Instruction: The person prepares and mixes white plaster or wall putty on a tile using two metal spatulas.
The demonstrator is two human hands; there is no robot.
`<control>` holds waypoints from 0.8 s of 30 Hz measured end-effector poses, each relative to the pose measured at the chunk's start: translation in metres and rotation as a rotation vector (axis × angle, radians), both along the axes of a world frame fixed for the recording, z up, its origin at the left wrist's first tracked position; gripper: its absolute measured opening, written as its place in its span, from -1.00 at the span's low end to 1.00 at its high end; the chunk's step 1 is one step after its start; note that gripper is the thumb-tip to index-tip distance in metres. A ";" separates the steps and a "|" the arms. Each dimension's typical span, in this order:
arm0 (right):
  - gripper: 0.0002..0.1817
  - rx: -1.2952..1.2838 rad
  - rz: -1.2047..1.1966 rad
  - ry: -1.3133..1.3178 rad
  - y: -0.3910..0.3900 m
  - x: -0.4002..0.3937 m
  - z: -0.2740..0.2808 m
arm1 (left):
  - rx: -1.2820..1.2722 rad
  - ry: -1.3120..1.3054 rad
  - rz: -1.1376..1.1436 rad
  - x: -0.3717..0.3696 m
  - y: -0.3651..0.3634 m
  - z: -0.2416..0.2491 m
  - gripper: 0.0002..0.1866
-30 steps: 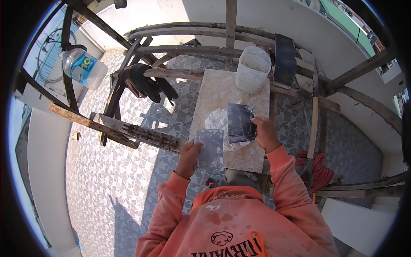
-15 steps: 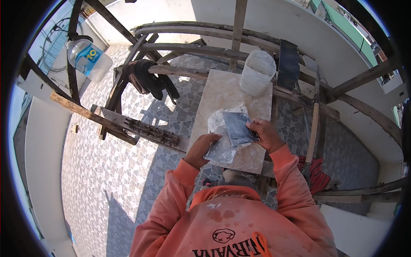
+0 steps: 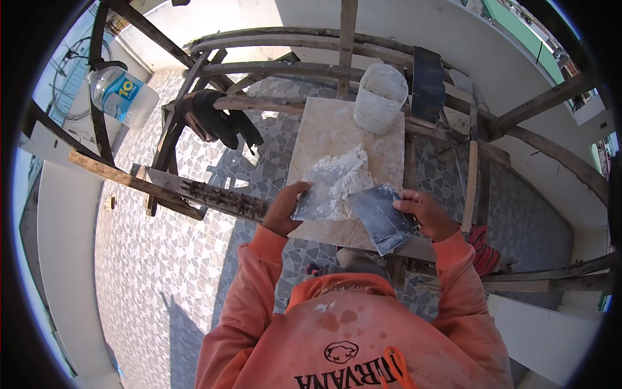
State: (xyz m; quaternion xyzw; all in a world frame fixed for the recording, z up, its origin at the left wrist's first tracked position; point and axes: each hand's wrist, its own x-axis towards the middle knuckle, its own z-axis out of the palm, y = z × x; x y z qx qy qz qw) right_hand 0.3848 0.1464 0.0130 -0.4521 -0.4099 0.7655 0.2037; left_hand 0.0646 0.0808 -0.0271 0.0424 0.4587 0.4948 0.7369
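Note:
My left hand (image 3: 283,209) is closed on the left edge of a flat grey scraper (image 3: 317,204), a thin rectangular sheet smeared with white. A lump of white paste (image 3: 350,170) lies on and against its far side. My right hand (image 3: 424,215) grips a dark rectangular scraper (image 3: 387,223) by its upper right corner, thumb on top. That sheet is tilted, with white streaks on its face and paste along its left edge. Both scrapers are over a pale, dusty board (image 3: 317,136); the dark one's near corner reaches past the board's front edge.
At the board's far right stands a whitish translucent tub (image 3: 379,107). Wooden scaffold rails (image 3: 272,68) surround the board, with a dark cloth (image 3: 207,113) and a plastic water jug (image 3: 126,94) hanging left. A long wooden handle (image 3: 472,168) leans right. Below is a mosaic-patterned floor (image 3: 149,253).
The dark scraper has moved right and toward me, off the grey one. My left hand has shifted left and slightly away with the grey scraper, and more paste shows on it.

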 end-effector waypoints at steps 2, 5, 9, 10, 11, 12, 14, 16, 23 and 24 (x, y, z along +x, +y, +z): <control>-0.85 0.233 -0.009 -0.157 -0.008 0.002 0.026 | 0.008 0.067 0.048 0.000 0.001 0.007 -0.77; -0.82 0.904 0.098 -0.447 -0.029 -0.007 0.048 | 0.100 0.275 0.060 -0.007 0.004 -0.001 -0.83; -0.65 1.648 0.318 -0.434 -0.068 -0.045 0.051 | 0.129 0.486 0.079 0.010 0.007 0.023 -0.82; -0.62 1.668 0.330 -0.443 -0.074 -0.050 0.048 | 0.166 0.527 0.079 0.013 0.008 0.024 -0.81; -0.59 1.688 0.344 -0.449 -0.079 -0.055 0.042 | 0.202 0.567 0.081 0.014 0.007 0.024 -0.79; -0.56 1.709 0.360 -0.453 -0.081 -0.057 0.036 | 0.220 0.649 0.047 0.011 0.006 0.016 -0.78; -0.53 1.721 0.381 -0.481 -0.079 -0.059 0.023 | 0.254 0.816 -0.020 0.000 0.005 -0.003 -0.73; -0.50 1.713 0.390 -0.495 -0.075 -0.059 0.011 | 0.317 0.945 -0.065 0.007 -0.002 0.010 -0.70; -0.63 1.731 0.312 -0.573 -0.022 -0.062 -0.033 | 0.282 1.087 -0.285 0.014 -0.025 0.044 -0.66; -0.64 1.747 0.311 -0.590 -0.015 -0.059 -0.037 | 0.354 1.252 -0.228 0.011 -0.029 0.036 -0.67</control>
